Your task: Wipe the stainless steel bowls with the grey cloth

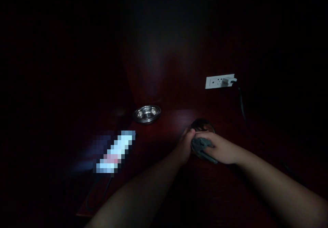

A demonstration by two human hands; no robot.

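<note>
– Who is at work here?
– A person, in near darkness, bends both bare forearms over a dark red tabletop (176, 121). The right hand (222, 148) clasps a grey-green cloth (200, 144) against a round, glassy vessel (204, 124).
– And the left?
– The left hand (185, 145) rests along the vessel's left side; how tightly its fingers close cannot be told.
– Where does the vessel sit?
– Between the two hands, right of centre, its near side covered by the cloth.
– What surrounds it?
– Nested metal bowls (147, 115) gleam farther back to the left; nearer, a pixelated panel (116, 154) glows. A white wall socket (214, 82) holds a plug (227, 81).
</note>
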